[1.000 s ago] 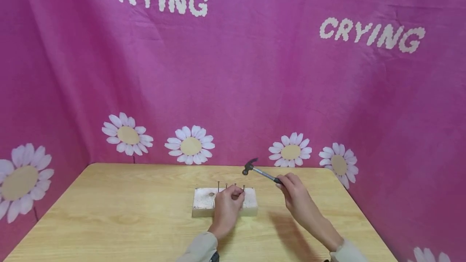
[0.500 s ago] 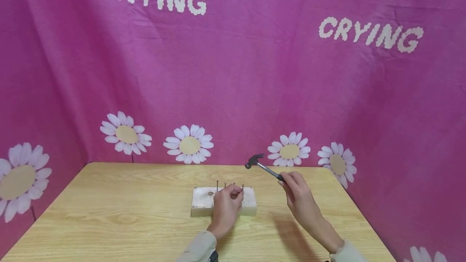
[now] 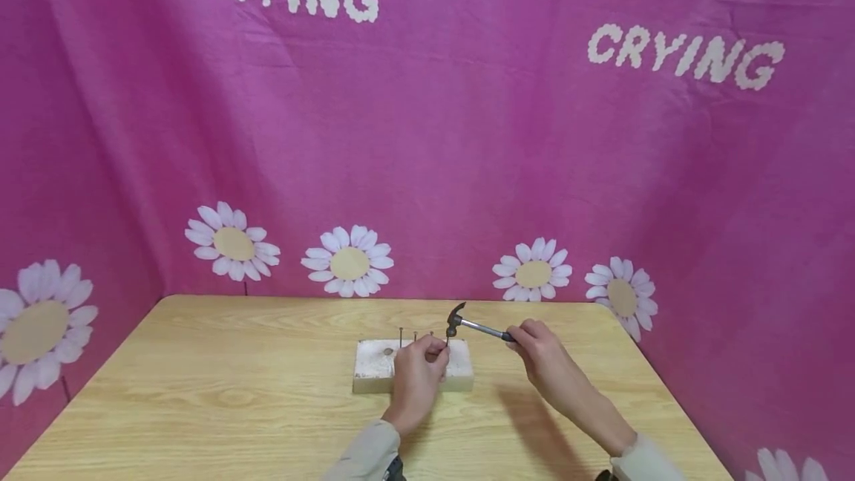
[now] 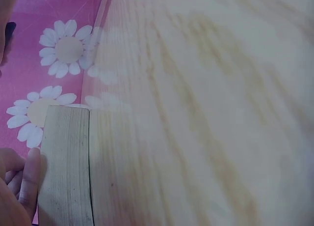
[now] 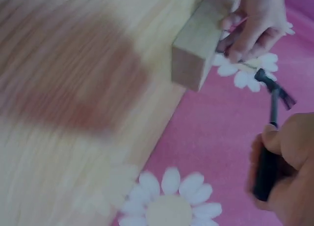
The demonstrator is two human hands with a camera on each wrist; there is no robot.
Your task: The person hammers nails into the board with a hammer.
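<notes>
A wooden block (image 3: 372, 384) with a whitish top lies on the table, a row of several nails standing in it. My left hand (image 3: 418, 383) is over the block and pinches the rightmost nail (image 3: 447, 343) between thumb and fingers. Gripped near the end of its black handle, a claw hammer (image 3: 482, 329) is in my right hand (image 3: 544, 355). Its head is right at the top of the pinched nail. In the right wrist view the hammer's black handle (image 5: 266, 174) lies inside the curled fingers. The left wrist view shows the block's plain side (image 4: 66, 172) beside the left fingers.
The light wood table (image 3: 220, 392) spreads around the block. Behind it and at both sides hangs a pink cloth (image 3: 427, 132) printed with white daisies and lettering. A round dark hole or knot (image 3: 388, 352) marks the block's top at left.
The hammer head rose slightly from the nail half a second ago and has now come down onto its top. My left hand keeps pinching the nail in the same place.
</notes>
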